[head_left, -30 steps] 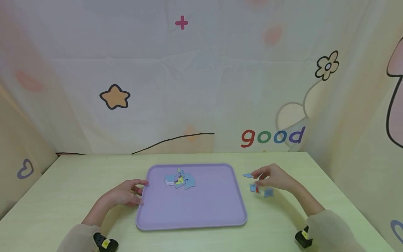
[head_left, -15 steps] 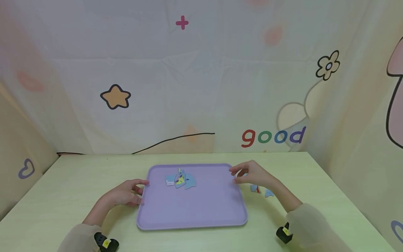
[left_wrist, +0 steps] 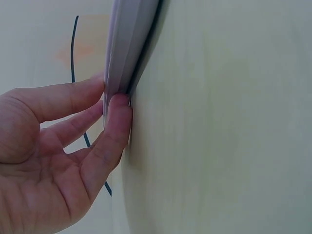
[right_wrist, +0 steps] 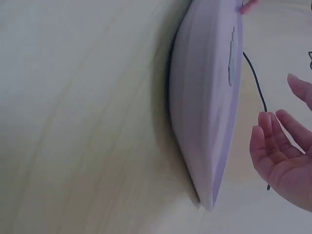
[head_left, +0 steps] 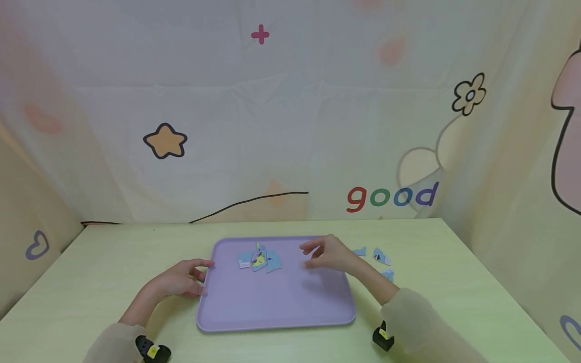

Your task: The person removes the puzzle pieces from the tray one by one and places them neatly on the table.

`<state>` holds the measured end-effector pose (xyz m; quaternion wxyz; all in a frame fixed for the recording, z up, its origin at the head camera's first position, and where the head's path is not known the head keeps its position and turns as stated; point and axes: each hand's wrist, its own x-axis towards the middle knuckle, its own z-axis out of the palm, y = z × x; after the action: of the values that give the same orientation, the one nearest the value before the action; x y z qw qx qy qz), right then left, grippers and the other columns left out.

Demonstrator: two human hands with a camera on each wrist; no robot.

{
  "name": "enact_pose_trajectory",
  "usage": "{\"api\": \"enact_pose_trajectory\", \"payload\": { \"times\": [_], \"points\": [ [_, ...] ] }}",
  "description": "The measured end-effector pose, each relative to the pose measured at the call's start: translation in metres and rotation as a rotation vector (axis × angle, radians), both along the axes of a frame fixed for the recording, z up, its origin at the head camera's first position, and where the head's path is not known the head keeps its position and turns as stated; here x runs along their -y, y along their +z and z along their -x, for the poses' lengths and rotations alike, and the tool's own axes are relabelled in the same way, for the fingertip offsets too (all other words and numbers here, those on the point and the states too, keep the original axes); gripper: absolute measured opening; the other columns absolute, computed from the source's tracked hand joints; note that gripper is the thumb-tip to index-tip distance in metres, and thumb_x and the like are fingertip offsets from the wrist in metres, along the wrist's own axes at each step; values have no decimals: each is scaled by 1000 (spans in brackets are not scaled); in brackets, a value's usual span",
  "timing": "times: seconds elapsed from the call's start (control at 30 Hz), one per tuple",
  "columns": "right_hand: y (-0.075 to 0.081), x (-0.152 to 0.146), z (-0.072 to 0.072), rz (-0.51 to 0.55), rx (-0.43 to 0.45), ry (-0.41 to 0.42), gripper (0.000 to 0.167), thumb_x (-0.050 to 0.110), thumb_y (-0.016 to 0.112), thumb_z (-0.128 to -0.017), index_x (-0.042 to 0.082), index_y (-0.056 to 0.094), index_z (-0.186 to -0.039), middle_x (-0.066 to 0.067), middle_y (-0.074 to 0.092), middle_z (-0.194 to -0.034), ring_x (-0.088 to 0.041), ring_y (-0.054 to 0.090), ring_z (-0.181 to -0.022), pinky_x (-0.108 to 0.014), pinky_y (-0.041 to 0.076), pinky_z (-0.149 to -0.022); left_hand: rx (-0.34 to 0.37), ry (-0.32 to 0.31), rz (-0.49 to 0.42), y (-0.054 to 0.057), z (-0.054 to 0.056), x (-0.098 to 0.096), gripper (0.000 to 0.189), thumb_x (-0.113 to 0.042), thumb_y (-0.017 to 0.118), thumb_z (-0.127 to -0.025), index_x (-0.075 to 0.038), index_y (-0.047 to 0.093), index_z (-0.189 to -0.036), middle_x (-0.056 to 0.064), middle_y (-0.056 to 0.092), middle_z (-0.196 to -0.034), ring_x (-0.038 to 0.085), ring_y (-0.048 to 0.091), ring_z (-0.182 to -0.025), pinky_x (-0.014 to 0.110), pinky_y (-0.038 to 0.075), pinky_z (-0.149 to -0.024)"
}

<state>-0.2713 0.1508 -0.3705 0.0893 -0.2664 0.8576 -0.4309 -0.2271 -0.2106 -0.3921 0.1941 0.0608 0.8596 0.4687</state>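
A lavender tray (head_left: 277, 307) lies on the table, with several joined light-blue jigsaw puzzle pieces (head_left: 274, 261) near its far left side. My left hand (head_left: 183, 278) holds the tray's left rim, and the left wrist view shows the thumb and fingers (left_wrist: 114, 124) against the edge. Over the tray's right part hovers my right hand (head_left: 333, 253), its fingers parted. In the right wrist view the right hand (right_wrist: 285, 158) has loosely bent fingers, and I see nothing between them.
To the right of the tray lie loose puzzle pieces, among them one with a dark figure (head_left: 382, 256) and a blue one (head_left: 388, 275). My right forearm covers part of that area. A printed cloth wall (head_left: 227, 126) stands behind the table (head_left: 136, 242).
My right hand has moved left from the loose pieces to above the tray, uncovering a piece behind it. My left hand stays at the tray rim, and the joined pieces have not moved.
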Motion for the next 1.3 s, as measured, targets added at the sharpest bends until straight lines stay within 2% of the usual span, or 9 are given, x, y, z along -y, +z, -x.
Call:
{"api": "enact_pose_trajectory", "payload": {
  "times": [0.17,0.33,0.67,0.93,1.1,1.17,1.2,1.27,1.3],
  "points": [
    [-5,17,0,-21,-23,-6,45,12,76,-70,-5,63,-109,-18,64,-96,-18,61,-74,-22,48,-61,-4,-6,-5,-1,0,1,65,2,69,-73,3,40,-132,12,49,-95,18,50,-74,31,50,-64],
    [-8,30,-1,-50,-56,-56,47,14,78,-68,-4,63,-109,-15,65,-94,-22,62,-76,-23,48,-64,-1,-15,-29,0,0,1,65,3,68,-73,4,40,-131,13,50,-95,18,51,-74,31,50,-64],
    [-22,56,2,-54,-28,-155,54,15,80,-64,-6,62,-110,-13,65,-93,-19,61,-79,-24,49,-67,1,-26,-62,1,-1,2,66,4,68,-73,6,38,-131,13,50,-94,17,51,-71,31,50,-63],
    [-24,75,1,-155,-79,-202,56,21,81,-65,-5,61,-110,-15,65,-101,-24,58,-94,-32,47,-80,0,-23,-53,1,-1,1,65,4,68,-73,5,39,-131,13,50,-95,17,51,-72,31,50,-63],
    [-24,82,0,-206,-92,-244,57,22,81,-64,-6,62,-109,-16,63,-105,-27,57,-98,-37,45,-84,2,-20,-60,0,-1,1,65,5,68,-73,5,39,-131,13,50,-93,17,51,-70,30,50,-62],
    [-25,83,1,-217,-111,-247,49,22,81,-63,-6,66,-100,-10,64,-84,-20,57,-81,-29,46,-72,4,-18,-64,0,0,2,65,5,68,-73,5,39,-131,12,49,-92,16,50,-69,30,50,-62],
    [-25,84,1,-222,-121,-244,39,22,81,-64,-5,67,-88,-5,60,-72,-17,54,-71,-25,44,-64,5,-17,-64,0,0,2,65,5,68,-73,5,39,-131,12,49,-92,16,50,-68,30,50,-61],
    [-25,85,1,-223,-143,-233,31,21,81,-64,0,58,-63,2,43,-54,-10,40,-54,-20,32,-51,9,-13,-62,-1,0,1,65,5,68,-73,5,39,-131,12,49,-92,16,50,-68,30,50,-61],
    [-26,85,1,-221,-151,-226,36,20,81,-65,4,50,-55,5,33,-50,-9,31,-50,-19,25,-48,10,-12,-61,0,0,1,65,5,68,-73,5,39,-131,12,49,-92,16,50,-69,30,50,-61]
  ]
}}
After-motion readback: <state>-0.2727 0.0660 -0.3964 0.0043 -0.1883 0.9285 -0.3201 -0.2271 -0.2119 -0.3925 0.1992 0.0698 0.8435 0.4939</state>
